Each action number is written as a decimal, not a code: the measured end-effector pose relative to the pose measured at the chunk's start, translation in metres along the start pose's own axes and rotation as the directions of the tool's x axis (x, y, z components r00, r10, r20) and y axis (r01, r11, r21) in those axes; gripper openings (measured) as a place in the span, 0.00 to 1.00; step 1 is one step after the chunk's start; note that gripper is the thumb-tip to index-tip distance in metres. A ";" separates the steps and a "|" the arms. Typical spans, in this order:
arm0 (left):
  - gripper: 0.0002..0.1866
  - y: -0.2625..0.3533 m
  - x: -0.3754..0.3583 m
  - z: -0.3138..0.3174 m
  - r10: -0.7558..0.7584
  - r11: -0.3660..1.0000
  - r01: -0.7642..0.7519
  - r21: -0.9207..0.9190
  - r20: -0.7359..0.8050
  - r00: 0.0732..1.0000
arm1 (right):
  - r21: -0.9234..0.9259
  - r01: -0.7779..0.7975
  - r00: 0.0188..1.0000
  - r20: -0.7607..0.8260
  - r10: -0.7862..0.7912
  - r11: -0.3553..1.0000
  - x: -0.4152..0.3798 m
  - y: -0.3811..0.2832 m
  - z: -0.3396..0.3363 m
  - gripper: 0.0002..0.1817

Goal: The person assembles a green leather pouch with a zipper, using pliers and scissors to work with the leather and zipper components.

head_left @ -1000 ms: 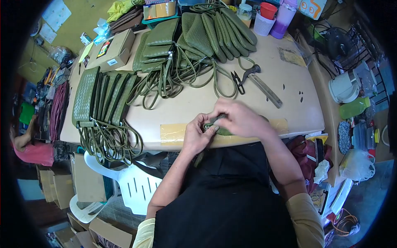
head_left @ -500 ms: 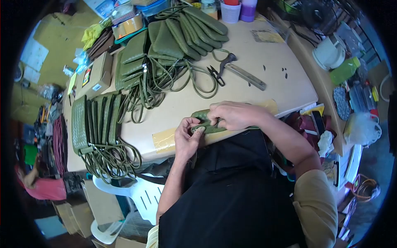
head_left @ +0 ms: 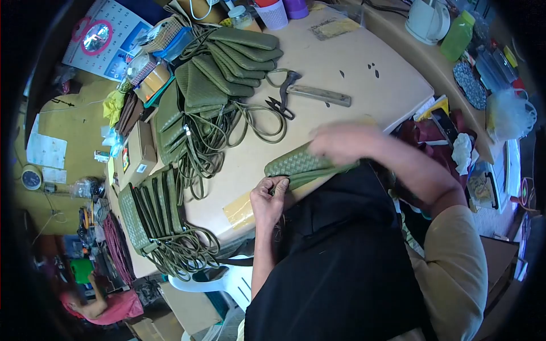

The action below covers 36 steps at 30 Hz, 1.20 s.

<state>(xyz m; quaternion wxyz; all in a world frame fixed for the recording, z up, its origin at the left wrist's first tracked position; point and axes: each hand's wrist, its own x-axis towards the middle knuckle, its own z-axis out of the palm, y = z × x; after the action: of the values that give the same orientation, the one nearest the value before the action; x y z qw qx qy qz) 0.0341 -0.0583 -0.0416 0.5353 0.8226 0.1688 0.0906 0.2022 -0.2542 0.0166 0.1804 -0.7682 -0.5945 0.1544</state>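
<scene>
A green woven leather pouch [head_left: 291, 163] lies at the table's near edge, in front of my black apron. My left hand [head_left: 268, 200] pinches its near left end between thumb and fingers. Over the pouch's right end is my right hand [head_left: 348, 142], smeared by motion, so its fingers do not show clearly. Beyond the pouch are a hammer [head_left: 319, 95] with a wooden handle and small black snips [head_left: 281, 108]. A strip of yellowish tape [head_left: 239, 212] is stuck to the table edge by my left hand.
Stacks of green pouches [head_left: 230, 65] with long straps cover the table's far left, and another row [head_left: 154, 204] stands at its left edge. A cardboard box [head_left: 139, 154] sits beside them. A white plastic chair [head_left: 236, 279] is below; a person in pink [head_left: 116, 307] is at lower left.
My right hand has lifted from beside my left hand and moved right, uncovering the pouch's woven face. My left hand keeps its hold. The whole view has turned and shifted.
</scene>
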 end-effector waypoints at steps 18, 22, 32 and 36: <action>0.08 0.007 0.006 -0.011 -0.060 0.997 0.062 0.043 -0.056 0.997 | 0.344 0.078 0.918 -0.391 0.067 0.936 -0.010 -0.044 0.003 0.08; 0.07 0.016 0.003 -0.018 -0.138 0.989 0.136 0.052 0.033 0.990 | 0.391 -0.095 0.983 -0.105 0.147 0.916 -0.011 -0.018 0.026 0.05; 0.09 0.007 0.010 -0.021 -0.118 0.992 0.114 0.045 0.089 0.989 | 0.378 0.130 0.979 -0.194 -0.059 0.917 0.009 -0.028 0.042 0.02; 0.09 0.004 0.009 -0.019 -0.107 0.994 0.108 -0.006 0.080 0.991 | 0.212 -0.090 0.992 -0.066 0.106 0.973 -0.036 -0.005 0.006 0.05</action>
<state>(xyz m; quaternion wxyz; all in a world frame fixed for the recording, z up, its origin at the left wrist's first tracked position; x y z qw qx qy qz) 0.0366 -0.0403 -0.0306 0.5499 0.8126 0.1910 0.0299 0.1863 -0.2878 0.0147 0.2746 -0.7789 -0.5290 0.1951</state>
